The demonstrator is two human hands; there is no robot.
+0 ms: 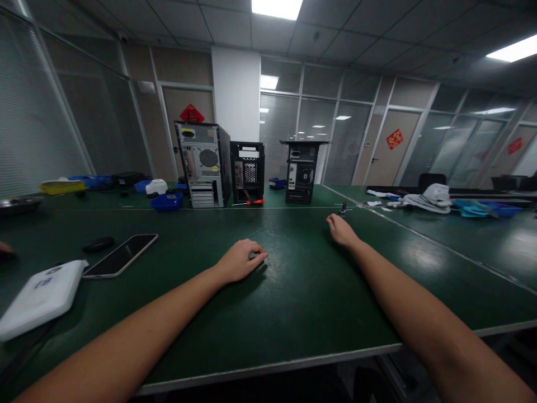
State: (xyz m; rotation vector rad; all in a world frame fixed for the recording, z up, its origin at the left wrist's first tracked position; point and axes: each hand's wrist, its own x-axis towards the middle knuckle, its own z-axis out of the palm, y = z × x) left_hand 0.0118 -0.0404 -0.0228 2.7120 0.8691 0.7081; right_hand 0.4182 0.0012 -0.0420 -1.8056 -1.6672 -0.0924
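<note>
My left hand [242,261] rests low over the green table [293,313], its fingers curled toward the thumb. A small greyish spot shows between thumb and fingers, too small to name. Further out and to the right, my right hand [343,230] has its fingertips pressed together; whatever they may hold is hidden. Just behind that hand stands a small, dark, upright object [344,207] with a thin tip, its kind unclear. Beyond both hands, three computer cases stand with their backs toward me: a tall one [205,162], a narrower black one [248,170] and another black one [300,173].
A red-handled screwdriver [254,202] lies before the middle case. To the left are a smartphone [121,256], a white box-like device [44,296], a dark oval object [98,244] and a blue tray [166,202]. Another person's hand [5,249] shows at the left edge.
</note>
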